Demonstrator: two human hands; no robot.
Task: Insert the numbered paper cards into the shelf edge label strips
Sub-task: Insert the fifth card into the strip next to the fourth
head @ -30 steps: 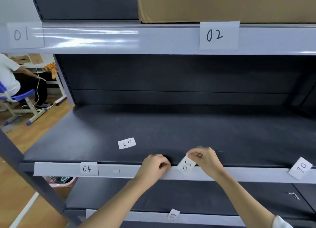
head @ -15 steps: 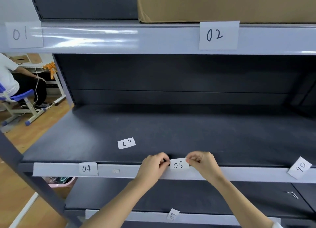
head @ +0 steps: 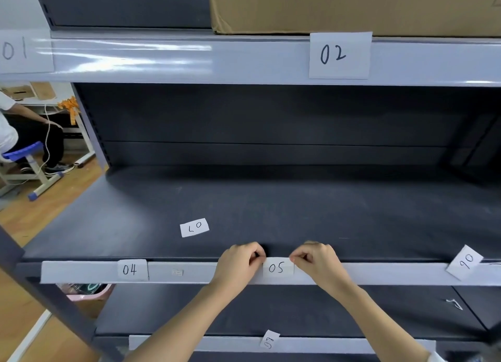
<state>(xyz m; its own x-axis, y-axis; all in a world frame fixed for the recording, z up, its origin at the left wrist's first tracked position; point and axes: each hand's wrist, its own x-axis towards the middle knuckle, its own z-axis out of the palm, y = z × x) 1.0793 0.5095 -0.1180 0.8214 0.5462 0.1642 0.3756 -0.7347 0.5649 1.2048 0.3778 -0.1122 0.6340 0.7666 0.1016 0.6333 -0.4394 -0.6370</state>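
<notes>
Since the 05 card (head: 278, 267) is thin and floppy, keep your left hand (head: 238, 261) and right hand (head: 317, 260) pinching its top corners.

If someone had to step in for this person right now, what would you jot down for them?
Left hand and right hand: each pinches a top corner of card 05, held level against the middle shelf's label strip.
Done: 01 and 02 sit in the top strip, 04 in the middle strip.
Left: seat 05; card 07 lies loose on the shelf; 06 leans crooked at the right edge; a tilted card on the lower strip needs straightening.
</notes>
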